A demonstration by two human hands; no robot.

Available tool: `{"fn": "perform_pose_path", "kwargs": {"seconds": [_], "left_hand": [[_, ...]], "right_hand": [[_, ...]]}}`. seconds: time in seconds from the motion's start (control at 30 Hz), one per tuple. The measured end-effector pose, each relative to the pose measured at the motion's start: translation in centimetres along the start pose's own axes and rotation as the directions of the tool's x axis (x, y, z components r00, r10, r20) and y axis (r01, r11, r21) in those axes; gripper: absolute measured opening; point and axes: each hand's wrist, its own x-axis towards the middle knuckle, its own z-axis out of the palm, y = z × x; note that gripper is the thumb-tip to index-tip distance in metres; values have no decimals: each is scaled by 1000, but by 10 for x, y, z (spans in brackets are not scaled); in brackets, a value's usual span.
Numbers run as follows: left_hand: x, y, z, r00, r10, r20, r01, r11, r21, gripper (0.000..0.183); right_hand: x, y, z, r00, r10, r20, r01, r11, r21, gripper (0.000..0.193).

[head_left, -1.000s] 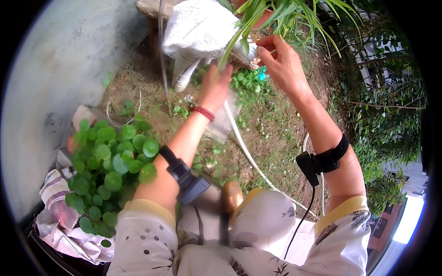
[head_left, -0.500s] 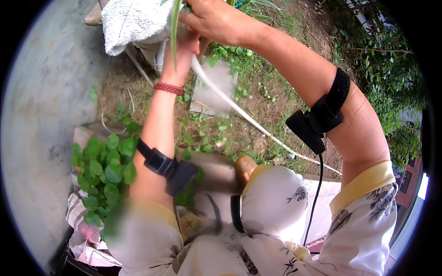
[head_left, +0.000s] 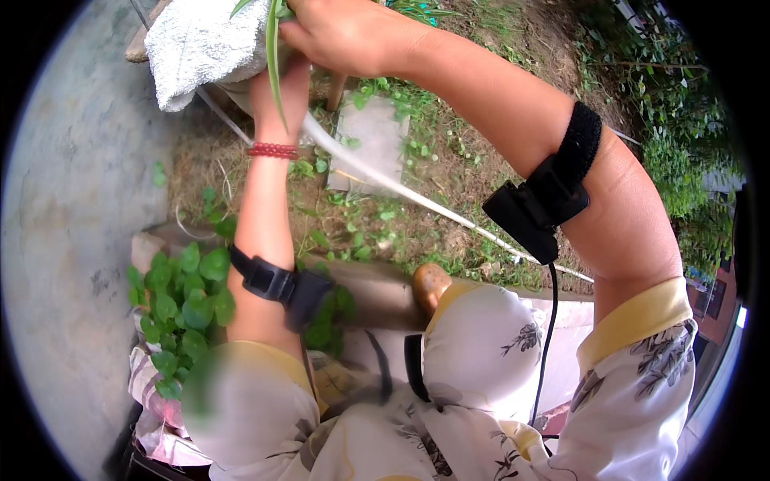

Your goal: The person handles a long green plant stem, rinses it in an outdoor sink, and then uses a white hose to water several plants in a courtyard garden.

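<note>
At the upper edge my two hands are close together beside a white terry towel [head_left: 204, 52] and a long green leaf [head_left: 274, 68]. My right hand [head_left: 341, 34] is curled near the leaf's upper end, its fingers bent; what they hold is hidden. Just below it, my left hand [head_left: 281, 90] reaches up past a red beaded bracelet [head_left: 273, 151]. Its fingers disappear behind the leaf and my right hand, so their grip does not show. The towel lies against the left hand's far side, draped over something only partly visible.
A white hose [head_left: 417, 196] runs from below the hands to the lower right, over grass and a stone slab [head_left: 369, 144]. Round-leaved plants [head_left: 188, 301] grow at lower left, beside a grey concrete surface [head_left: 76, 224]. Black straps with devices [head_left: 549, 196] sit on both arms, a cable hanging from one.
Both hands have shifted left, the left hand more than the right. The towel and the green leaf have also moved left in the view.
</note>
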Motion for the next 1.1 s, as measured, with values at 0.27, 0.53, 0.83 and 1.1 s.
{"fn": "perform_pose_path", "kwargs": {"seconds": [0.27,0.53,0.83,1.1], "left_hand": [[2,-7,-5,979,131,-156,-121,990,68,25],[-11,14,12,997,-56,-58,60,996,71,16],[-26,17,11,996,-85,-38,81,993,-82,11],[-12,2,-13,951,229,-206,-158,937,310,12]], "right_hand": [[0,-2,8,998,-70,3,70,994,-79,42],[0,6,-1,985,-172,19,172,985,-19,35],[1,11,10,914,-404,46,404,888,-220,29],[3,-7,15,993,-55,103,71,984,-162,41]]}}
